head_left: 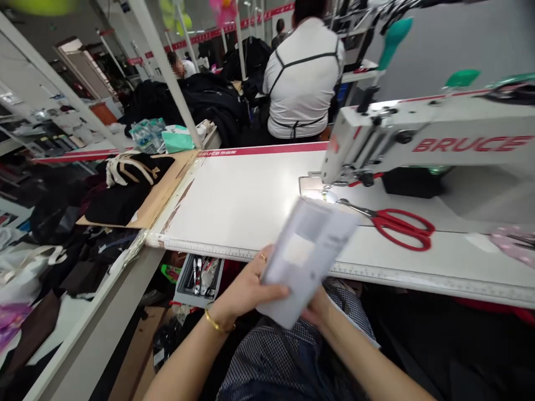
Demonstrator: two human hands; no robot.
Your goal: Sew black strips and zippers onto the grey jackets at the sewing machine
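Head view, left to right. Well left of the hands: black cloth with cream strips on top, lying on a tan board. Below the counter, just left of the left hand: grey tray of small metal tools. Ruler tape along counter's near edge, numbers too small to read. Red strip on far edge, beyond hands: "BRUCE", then letters too blurred to read. Left hand grips left side of grey folder, thumb on top; folder tilted over the near edge, pale square on its face, dark marks blurred, unreadable. Right hand at folder's lower right edge, mostly hidden behind it; can't tell how fingers close. Ahead and right of hands: white sewing machine, "BRUCE" in red on its arm. Red-handled scissors on the counter, right of folder's top end. Pink dotted item far right.
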